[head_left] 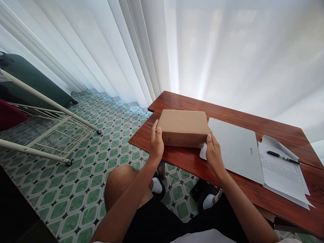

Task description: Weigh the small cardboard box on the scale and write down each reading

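Observation:
A closed brown cardboard box (184,123) is between my two hands, over the left part of the wooden table (181,158). My left hand (156,143) grips its left end, thumb on the near corner. Around the right end my right hand (214,150) is closed, with the thumb at the near right corner. Whether the box rests on the table or is slightly raised, I cannot tell. Just right of it lies a closed silver laptop (234,145), partly behind my right hand.
Handwritten sheets of paper (283,175) lie right of the laptop, with a black pen (285,157) on top. White curtains (215,50) hang behind the table. At left, a wheeled metal rack (50,135) and a dark green suitcase (32,79) stand on green tiles (101,175).

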Motion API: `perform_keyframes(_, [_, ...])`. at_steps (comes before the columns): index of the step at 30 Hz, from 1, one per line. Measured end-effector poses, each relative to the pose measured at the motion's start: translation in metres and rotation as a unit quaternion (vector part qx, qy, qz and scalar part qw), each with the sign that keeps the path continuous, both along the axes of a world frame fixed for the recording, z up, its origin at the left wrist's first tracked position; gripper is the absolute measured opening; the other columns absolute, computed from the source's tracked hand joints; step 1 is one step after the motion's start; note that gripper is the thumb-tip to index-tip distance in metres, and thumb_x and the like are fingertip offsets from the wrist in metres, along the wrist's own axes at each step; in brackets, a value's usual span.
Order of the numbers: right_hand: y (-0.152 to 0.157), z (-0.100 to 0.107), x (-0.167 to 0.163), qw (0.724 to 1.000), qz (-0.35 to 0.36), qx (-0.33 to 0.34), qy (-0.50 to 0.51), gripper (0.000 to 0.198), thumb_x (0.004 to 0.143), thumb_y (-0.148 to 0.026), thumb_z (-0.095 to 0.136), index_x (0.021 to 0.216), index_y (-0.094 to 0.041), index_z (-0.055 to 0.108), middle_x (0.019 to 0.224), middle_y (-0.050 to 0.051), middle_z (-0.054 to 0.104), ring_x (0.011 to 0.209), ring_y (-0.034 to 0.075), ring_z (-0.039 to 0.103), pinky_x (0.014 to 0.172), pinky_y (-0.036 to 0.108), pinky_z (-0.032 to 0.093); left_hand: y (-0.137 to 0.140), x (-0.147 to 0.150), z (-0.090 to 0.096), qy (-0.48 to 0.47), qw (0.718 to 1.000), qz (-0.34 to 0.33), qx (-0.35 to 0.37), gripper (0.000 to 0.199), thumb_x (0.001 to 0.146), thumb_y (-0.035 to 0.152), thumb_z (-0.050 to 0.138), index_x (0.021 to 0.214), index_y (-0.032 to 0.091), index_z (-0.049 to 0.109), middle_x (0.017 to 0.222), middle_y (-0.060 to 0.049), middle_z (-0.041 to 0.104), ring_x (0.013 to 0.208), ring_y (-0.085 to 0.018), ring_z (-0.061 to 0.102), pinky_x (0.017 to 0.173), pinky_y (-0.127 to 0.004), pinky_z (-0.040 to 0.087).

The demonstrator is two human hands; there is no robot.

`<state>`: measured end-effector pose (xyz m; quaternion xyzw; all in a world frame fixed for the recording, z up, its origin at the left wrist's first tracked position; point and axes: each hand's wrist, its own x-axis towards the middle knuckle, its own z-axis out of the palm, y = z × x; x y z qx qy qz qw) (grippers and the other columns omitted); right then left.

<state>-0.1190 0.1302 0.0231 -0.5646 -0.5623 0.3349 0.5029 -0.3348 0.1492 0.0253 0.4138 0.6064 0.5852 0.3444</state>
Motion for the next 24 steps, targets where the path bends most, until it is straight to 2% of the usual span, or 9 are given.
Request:
perform_keyframes(12, [0.001, -0.004, -0.003, 1.0, -0.002, -0.017, -0.005, 0.066, 0.103, -0.064, 0.029, 0.154, -0.024, 0.044, 0.158, 0.005, 0.044, 0.147, 0.025, 0.042, 0.125, 0.045, 0.027, 0.001, -0.003, -0.002, 0.009, 1.0, 0.01, 0.01, 0.055, 0.102, 0.045, 0.04, 0.152, 0.021, 0.044, 0.162, -0.004, 0.036, 0.149, -0.022, 0.033, 0.123, -0.034, 0.028])
perform_keyframes(18, [-0.001, -0.007, -0.005, 1.0, -0.007, -0.013, -0.002, 0.066, 0.103, -0.063, 0.029, 0.155, -0.024, 0.044, 0.159, 0.005, 0.043, 0.149, 0.024, 0.039, 0.126, 0.045, 0.028, 0.0, -0.003, -0.006, 0.009, 1.0, 0.015, 0.005, 0.054, 0.102, 0.044, 0.039, 0.151, 0.024, 0.044, 0.161, -0.004, 0.037, 0.148, -0.023, 0.035, 0.12, -0.036, 0.033])
perform_keyframes(24, [-0.004, -0.014, -0.006, 1.0, -0.012, -0.004, -0.012, 0.062, 0.104, -0.059, 0.029, 0.155, -0.026, 0.043, 0.158, 0.003, 0.044, 0.151, 0.025, 0.036, 0.125, 0.047, 0.03, -0.001, -0.003, -0.013, -0.002, 0.999, 0.021, 0.034, 0.053, 0.1, 0.042, 0.041, 0.149, 0.021, 0.048, 0.159, -0.005, 0.039, 0.146, -0.023, 0.038, 0.12, -0.035, 0.034])
